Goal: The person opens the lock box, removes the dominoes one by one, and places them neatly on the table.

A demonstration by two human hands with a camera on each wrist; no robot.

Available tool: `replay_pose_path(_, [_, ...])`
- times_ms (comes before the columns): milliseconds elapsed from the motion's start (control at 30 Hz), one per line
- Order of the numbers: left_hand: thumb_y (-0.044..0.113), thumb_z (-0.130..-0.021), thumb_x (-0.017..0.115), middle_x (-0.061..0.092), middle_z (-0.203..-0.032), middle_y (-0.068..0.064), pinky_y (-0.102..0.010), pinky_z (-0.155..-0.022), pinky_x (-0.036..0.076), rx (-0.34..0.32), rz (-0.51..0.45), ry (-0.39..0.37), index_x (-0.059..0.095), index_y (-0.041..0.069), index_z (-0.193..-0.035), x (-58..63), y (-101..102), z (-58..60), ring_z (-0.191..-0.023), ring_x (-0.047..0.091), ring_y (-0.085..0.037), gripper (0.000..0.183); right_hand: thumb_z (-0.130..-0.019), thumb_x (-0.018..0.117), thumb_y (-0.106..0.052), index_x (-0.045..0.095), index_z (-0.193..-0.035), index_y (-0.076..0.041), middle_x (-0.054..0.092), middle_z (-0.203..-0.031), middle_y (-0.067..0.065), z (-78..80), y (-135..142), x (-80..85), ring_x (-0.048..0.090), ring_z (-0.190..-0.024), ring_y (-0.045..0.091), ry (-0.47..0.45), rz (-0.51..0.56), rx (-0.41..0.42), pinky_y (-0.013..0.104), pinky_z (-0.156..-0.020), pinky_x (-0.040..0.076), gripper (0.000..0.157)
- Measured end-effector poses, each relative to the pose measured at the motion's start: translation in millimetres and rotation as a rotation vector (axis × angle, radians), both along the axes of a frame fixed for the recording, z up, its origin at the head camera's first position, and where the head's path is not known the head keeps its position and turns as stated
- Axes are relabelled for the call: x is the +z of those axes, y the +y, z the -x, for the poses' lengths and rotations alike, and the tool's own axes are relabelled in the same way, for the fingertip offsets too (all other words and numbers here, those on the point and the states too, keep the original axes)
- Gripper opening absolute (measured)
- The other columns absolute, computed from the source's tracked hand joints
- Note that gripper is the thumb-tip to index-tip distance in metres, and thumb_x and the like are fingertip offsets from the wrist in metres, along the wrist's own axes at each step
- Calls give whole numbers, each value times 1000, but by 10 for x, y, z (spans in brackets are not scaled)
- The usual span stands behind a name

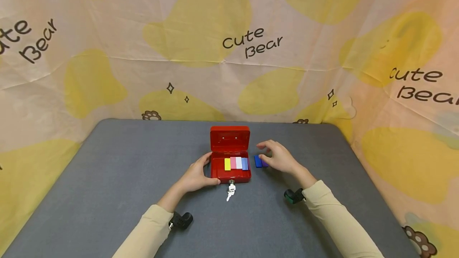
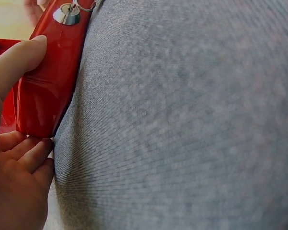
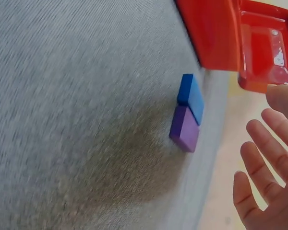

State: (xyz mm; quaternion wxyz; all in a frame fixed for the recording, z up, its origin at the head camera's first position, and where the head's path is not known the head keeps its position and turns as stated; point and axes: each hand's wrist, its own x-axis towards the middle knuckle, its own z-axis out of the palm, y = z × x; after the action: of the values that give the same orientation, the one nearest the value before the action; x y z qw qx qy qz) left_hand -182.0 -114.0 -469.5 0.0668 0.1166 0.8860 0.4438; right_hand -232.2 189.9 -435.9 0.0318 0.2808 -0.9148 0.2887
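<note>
A red cash box [image 1: 218, 175] stands with its lid [image 1: 230, 139] raised. Inside lie a yellow block [image 1: 227, 164], a pink block [image 1: 233, 163], a white block [image 1: 238, 163] and a light blue block [image 1: 245, 163] in a row. My left hand [image 1: 195, 175] holds the box's left front corner, thumb on the front wall and fingers along the side. To the right of the box, a blue block [image 3: 191, 96] and a purple block [image 3: 185, 129] lie side by side on the table. Over them hovers my right hand [image 1: 281, 157], fingers spread and holding nothing.
Keys [image 1: 231, 189] hang from the lock on the box's front. A grey cloth-covered table [image 1: 107, 178] lies beneath everything. Behind and beside it hangs a printed curtain [image 1: 201, 23]. Each wrist wears a black camera [image 1: 181, 221].
</note>
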Motion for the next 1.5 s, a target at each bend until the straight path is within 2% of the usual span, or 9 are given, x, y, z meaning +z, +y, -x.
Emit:
replay_pose_path(267, [32,-64,82,42,-140,-14,-46,-95,44,0,-3,-3,32,6,-141,2,2,-3,-125,46,-29,95,-83,67,-16,61,-114,-4,62,-106,10,-34,-120,54,58,-90,26,-4,24,16,42,-77,50,34])
replay_pose_path(500, [32,-64,82,42,-140,-14,-47,-96,43,-1,-4,4,32,6,-141,-20,2,1,-124,46,-29,95,-83,68,-19,61,-115,-7,63,-107,7,-64,-231,89,57,-86,19,-10,-12,35,32,-74,51,35])
replay_pose_path(800, [32,-64,82,42,-139,-14,-47,-96,43,-2,-9,14,33,7,-141,-26,-1,-1,-124,47,-29,95,-82,68,-20,59,-118,-8,62,-107,8,-79,-383,106,56,-83,18,36,-32,94,27,-71,49,39])
replay_pose_path(1000, [34,-64,82,43,-139,-14,-47,-96,43,-1,-7,5,33,7,-141,-25,-1,3,-124,46,-30,95,-82,69,-21,58,-120,-10,61,-111,6,-92,-503,121,57,-87,21,32,-49,115,29,-74,50,41])
replay_pose_path(1267, [33,-64,82,42,-140,-14,-47,-96,42,-1,-3,-4,33,7,-141,-12,0,6,-125,46,-30,95,-81,69,-19,58,-119,-7,61,-107,8,-95,-622,141,55,-86,21,38,-65,161,27,-74,49,40])
replay_pose_path(1500, [31,-63,83,43,-139,-16,-46,-99,40,-3,23,2,34,7,-140,13,3,4,-124,47,-30,95,-82,69,-20,60,-117,-6,61,-109,7,-117,-746,148,56,-92,20,11,-101,182,34,-81,49,39])
